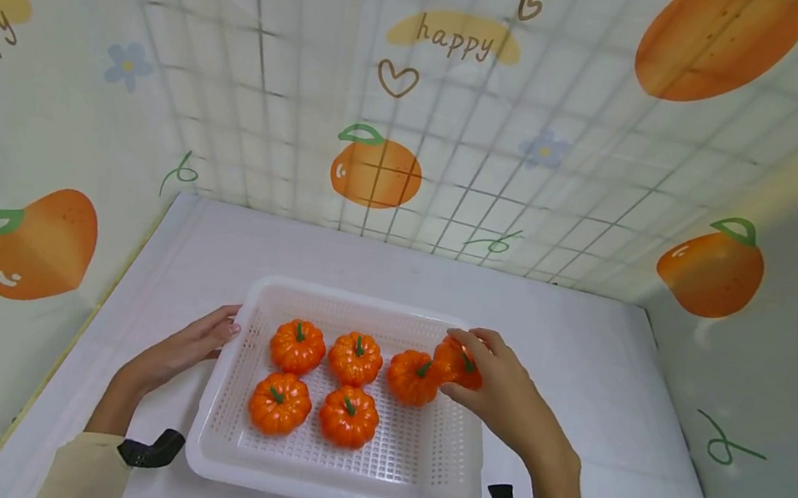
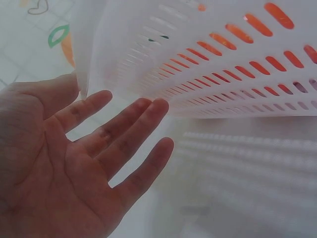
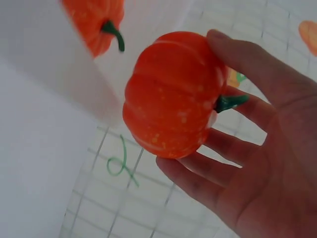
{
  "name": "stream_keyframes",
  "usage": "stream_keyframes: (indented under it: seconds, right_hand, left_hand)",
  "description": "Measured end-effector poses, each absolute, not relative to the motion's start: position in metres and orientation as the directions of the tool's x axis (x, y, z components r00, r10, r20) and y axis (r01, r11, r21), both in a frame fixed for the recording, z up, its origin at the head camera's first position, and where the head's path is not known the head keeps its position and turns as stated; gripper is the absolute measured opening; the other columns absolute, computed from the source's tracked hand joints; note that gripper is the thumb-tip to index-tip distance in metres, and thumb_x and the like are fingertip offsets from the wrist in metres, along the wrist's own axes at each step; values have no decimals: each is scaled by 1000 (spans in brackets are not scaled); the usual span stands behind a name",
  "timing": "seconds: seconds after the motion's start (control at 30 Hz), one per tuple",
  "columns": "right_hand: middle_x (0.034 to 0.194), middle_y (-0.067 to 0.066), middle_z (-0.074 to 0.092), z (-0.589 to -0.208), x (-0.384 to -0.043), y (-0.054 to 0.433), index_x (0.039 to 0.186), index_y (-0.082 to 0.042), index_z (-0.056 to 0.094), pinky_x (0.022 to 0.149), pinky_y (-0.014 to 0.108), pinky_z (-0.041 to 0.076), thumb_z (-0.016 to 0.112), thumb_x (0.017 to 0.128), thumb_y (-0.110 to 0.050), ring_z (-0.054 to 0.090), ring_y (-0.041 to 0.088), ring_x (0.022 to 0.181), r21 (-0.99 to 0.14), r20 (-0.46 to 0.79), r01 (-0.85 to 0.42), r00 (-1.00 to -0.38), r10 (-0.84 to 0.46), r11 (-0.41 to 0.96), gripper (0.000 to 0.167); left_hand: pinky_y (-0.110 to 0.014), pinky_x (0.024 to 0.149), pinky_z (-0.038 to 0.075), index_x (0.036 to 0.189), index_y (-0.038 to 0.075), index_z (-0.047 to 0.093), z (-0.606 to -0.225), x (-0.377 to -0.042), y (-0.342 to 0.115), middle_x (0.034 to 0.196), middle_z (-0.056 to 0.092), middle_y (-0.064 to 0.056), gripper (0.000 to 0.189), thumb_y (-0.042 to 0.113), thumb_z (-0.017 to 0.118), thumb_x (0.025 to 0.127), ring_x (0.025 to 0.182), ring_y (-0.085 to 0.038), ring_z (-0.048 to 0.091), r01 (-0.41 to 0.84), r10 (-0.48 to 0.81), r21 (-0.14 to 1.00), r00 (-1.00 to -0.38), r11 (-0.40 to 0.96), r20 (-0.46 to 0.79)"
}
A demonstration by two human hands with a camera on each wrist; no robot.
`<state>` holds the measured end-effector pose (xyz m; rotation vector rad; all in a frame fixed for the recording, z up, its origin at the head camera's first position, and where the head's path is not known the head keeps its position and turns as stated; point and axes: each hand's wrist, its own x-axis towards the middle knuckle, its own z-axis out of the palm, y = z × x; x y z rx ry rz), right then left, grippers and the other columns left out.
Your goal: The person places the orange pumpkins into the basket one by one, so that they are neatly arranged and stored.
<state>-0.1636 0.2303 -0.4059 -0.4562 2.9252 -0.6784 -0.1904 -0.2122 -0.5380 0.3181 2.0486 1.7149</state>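
My right hand (image 1: 502,389) holds a small orange pumpkin (image 3: 173,94) with a green stem, thumb on one side and fingers on the other. In the head view this pumpkin overlaps another pumpkin (image 1: 410,378) at the right end of the rows. Several like it sit stem-up in a white plastic basket (image 1: 329,492) with slotted walls, among them a back-left pumpkin (image 1: 298,346) and a front-middle pumpkin (image 1: 349,417). At the basket's left rim is my left hand (image 1: 193,340). Its fingers (image 2: 133,134) are spread and nearly straight beside the slotted wall, fingertips right at it.
The basket stands on a white-covered table (image 1: 579,374). Behind it rises a grid panel under a printed sheet (image 1: 453,122) with oranges and hearts, and similar sheets close off both sides. Dark straps (image 1: 153,450) show near both wrists.
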Motion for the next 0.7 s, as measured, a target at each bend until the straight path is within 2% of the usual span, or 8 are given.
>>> stream_keyframes:
  seconds: [0.23, 0.5, 0.7]
  right_hand:
    - [138, 9, 49, -412, -164, 210, 142, -17, 53, 93, 49, 53, 84, 82, -22, 53, 30, 120, -450, -70, -317, -919, -387, 835, 67]
    - [129, 2, 52, -418, -161, 193, 135, -22, 60, 89, 38, 54, 83, 80, -18, 54, 22, 112, -483, -189, -293, -885, -425, 825, 59]
    - [124, 1, 54, -423, -160, 185, 136, -19, 60, 87, 33, 52, 85, 77, -16, 54, 18, 104, -476, -236, -332, -844, -481, 815, 64]
  left_hand:
    - [-61, 110, 32, 152, 18, 35, -540, -191, -212, 156, 35, -13, 49, 36, 41, 108, 140, -36, 34, -105, 451, 975, -873, 193, -184]
    - [-60, 110, 33, 152, 19, 35, -540, -191, -211, 155, 36, -11, 49, 38, 43, 107, 139, -35, 36, -119, 437, 972, -877, 201, -198]
    - [-58, 110, 35, 153, 20, 35, -541, -192, -213, 155, 37, -11, 49, 38, 42, 107, 138, -34, 37, -112, 436, 973, -880, 200, -191]
